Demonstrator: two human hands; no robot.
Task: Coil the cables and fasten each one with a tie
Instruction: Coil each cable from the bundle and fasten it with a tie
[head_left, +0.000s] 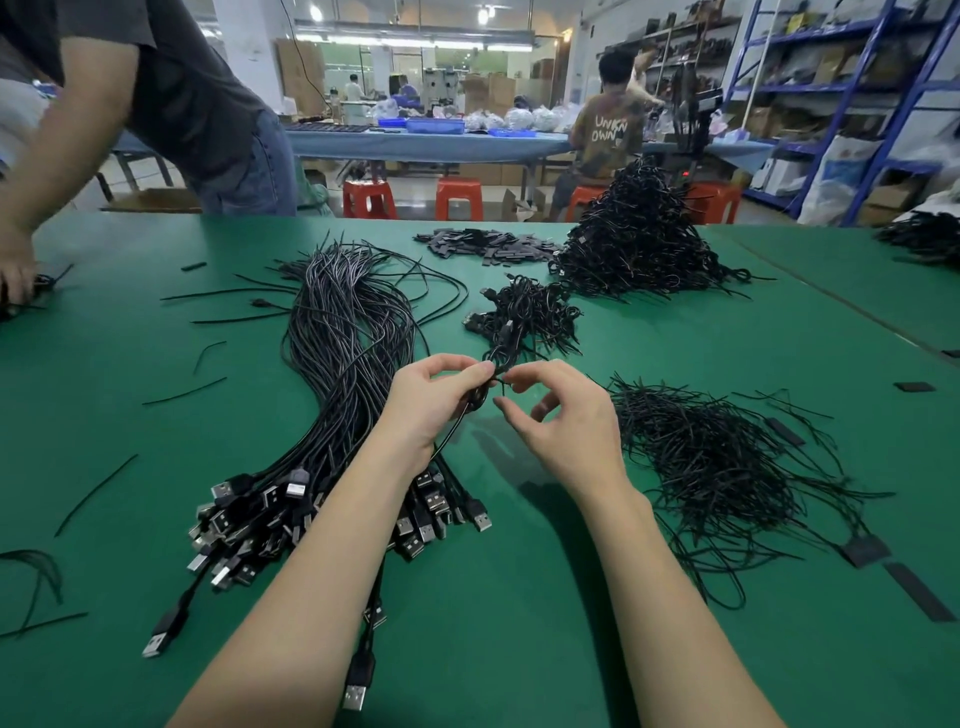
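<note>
- In the middle of the frame, the left hand holds a small coiled cable above the green table; its grip is curled round the coil.
- The right hand pinches a thin black tie right at the coil.
- A big bunch of loose cables lies to the left of the hands, with the plugs at the lower end.
- A pile of ties lies at the right.
- A small heap of tied coils sits just above the hands, and a big heap is farther up.
</note>
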